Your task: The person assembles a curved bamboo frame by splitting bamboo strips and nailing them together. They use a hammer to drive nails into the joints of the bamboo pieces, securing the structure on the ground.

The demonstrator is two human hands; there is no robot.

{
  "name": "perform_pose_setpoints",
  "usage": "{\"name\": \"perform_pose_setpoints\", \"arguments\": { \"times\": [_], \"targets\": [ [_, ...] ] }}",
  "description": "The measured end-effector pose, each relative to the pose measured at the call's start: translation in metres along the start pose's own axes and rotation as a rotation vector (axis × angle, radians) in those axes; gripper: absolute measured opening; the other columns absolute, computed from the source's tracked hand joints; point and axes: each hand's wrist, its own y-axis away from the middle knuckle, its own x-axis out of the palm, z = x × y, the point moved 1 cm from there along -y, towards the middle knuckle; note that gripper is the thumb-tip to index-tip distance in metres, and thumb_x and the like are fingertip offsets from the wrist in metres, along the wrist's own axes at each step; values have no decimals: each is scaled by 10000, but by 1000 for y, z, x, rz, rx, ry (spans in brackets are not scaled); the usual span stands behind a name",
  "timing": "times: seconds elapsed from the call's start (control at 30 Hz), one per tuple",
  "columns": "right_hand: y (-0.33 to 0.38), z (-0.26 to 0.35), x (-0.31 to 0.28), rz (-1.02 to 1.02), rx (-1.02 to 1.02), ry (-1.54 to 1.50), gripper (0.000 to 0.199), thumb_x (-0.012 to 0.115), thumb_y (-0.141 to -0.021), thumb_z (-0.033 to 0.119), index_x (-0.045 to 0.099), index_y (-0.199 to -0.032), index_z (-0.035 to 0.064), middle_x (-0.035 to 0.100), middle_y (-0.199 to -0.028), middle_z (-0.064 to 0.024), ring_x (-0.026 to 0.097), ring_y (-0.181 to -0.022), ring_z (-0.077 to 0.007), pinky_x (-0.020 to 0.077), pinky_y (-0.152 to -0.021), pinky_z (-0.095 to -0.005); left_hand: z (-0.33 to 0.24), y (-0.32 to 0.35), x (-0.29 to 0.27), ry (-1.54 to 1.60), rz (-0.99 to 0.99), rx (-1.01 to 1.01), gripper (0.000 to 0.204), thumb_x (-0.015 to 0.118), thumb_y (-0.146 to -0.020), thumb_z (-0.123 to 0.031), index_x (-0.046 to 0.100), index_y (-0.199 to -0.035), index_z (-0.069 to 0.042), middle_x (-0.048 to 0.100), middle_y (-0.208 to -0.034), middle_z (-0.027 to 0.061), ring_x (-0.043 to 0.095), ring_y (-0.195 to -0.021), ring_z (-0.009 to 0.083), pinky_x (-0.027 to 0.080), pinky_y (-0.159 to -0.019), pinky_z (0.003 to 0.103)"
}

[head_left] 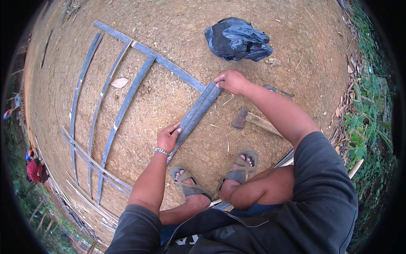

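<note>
A dark grey, flat wooden slat [198, 109] lies slanted across the ground in front of me, made of two strips side by side or grooved lengthwise. My right hand [231, 82] pinches its far end, where it meets the end of a long grey crosspiece [175, 70]. Nearer me, my left hand [168, 138], with a chain bracelet at the wrist, grips the slat's edge between thumb and fingers. Further left, several long slats [126, 98] run from near the crosspiece toward thin strips [95, 165] lying across their near ends.
A hatchet [242, 119] with a wooden handle rests under my right forearm. Beyond my right hand sits a black plastic bag [237, 40]. A dry leaf [119, 82] lies between slats. Green plants [363, 127] border the right side. A person in red [36, 171] is at far left.
</note>
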Motion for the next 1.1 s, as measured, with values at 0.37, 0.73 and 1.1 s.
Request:
{"name": "perform_pose_setpoints", "arguments": {
  "times": [0.37, 0.73, 1.1],
  "targets": [
    [6, 8, -2, -7, 29, -16, 277, 746, -918, 216, 790, -1186, 161, 766, -1152, -139, 726, -1060, -303, 558, -962, -396, -4, 3, 1, -6, -29, 2, 346, 749, -948, -164, 738, -1277, -58, 755, -1218, 152, 703, -1113, 194, 525, -987, 306],
    [-3, -32, -11, -7, 34, -346, 385, 742, -912, 149, 720, -1294, 104, 765, -1160, -133, 739, -1005, -226, 569, -905, -344, -11, 6, 4, -10, -54, 32, 328, 737, -949, -154, 743, -1258, -44, 750, -1213, 171, 707, -1117, 229, 525, -992, 315],
    [25, 44, 5, -295, -52, 339, 685, 725, -921, 454, 503, -1517, 199, 381, -1614, -140, 363, -1478, -321, 285, -1199, -556, -8, 5, 4, -3, -46, 27, 334, 735, -946, -131, 736, -1265, -32, 741, -1233, 175, 699, -1140, 240, 519, -1009, 320]
  ]
}}
